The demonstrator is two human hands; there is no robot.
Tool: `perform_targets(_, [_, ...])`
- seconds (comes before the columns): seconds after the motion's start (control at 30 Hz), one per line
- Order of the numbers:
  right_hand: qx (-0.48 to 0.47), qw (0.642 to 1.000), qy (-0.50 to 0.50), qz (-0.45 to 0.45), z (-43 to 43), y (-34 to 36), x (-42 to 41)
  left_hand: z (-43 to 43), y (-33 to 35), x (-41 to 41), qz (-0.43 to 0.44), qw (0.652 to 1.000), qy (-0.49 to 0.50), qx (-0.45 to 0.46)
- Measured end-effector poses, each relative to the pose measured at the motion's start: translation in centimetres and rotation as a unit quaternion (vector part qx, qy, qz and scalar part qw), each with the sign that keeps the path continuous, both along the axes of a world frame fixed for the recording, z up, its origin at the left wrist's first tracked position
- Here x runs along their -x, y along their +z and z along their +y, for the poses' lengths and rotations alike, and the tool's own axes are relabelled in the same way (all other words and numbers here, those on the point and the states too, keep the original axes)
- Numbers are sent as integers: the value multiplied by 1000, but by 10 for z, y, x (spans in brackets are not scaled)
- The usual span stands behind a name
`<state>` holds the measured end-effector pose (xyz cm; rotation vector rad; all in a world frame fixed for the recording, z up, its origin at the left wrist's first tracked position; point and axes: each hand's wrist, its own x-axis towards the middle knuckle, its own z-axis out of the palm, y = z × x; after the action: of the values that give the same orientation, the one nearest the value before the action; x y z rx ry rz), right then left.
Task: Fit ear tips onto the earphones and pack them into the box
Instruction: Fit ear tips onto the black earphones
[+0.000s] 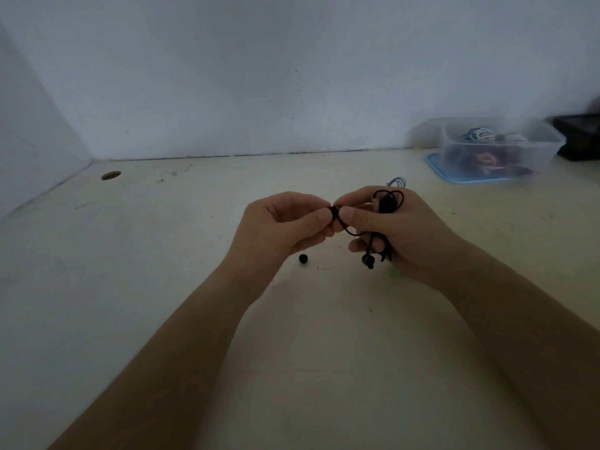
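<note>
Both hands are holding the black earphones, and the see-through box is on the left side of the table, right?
Not quite. The head view shows the see-through box on the right side of the table, not the left. Both hands, the left hand and the right hand, do hold the black earphones.

- The clear box [500, 151] sits by the wall [292, 76], with a dark object [581, 138] just right of it.
- Left of the box: open counter [146, 254], one loose ear tip [303, 258].

No text, label, brand or number can be read. Nothing legible is made out on the clear box [500, 151] beyond the right hand [406, 235], nor on the earphones [386, 204] held in it.
</note>
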<state>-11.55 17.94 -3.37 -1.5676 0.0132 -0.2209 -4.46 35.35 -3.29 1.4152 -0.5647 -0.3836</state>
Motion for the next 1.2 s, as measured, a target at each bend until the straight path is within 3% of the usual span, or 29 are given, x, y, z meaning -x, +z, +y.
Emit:
perform_targets(0.23, [-14, 1000, 1, 19, 2, -3, -1, -2, -2, 2, -129, 990, 55, -35])
perform_targets(0.57, [-81, 996, -9, 28, 3, 2, -1, -3, 0, 3, -44, 998, 34, -2])
perform_targets(0.7, [-145, 988, -31, 29, 4, 1, -3, -4, 0, 5, -112, 988, 76, -79])
perform_targets(0.87, [-196, 978, -61, 19, 4, 1, -4, -10, -3, 14, -149, 977, 29, -153])
perform_targets(1.2, [-249, 963, -95, 49, 5, 1, -7, -13, -7, 12, -188, 965, 71, -166])
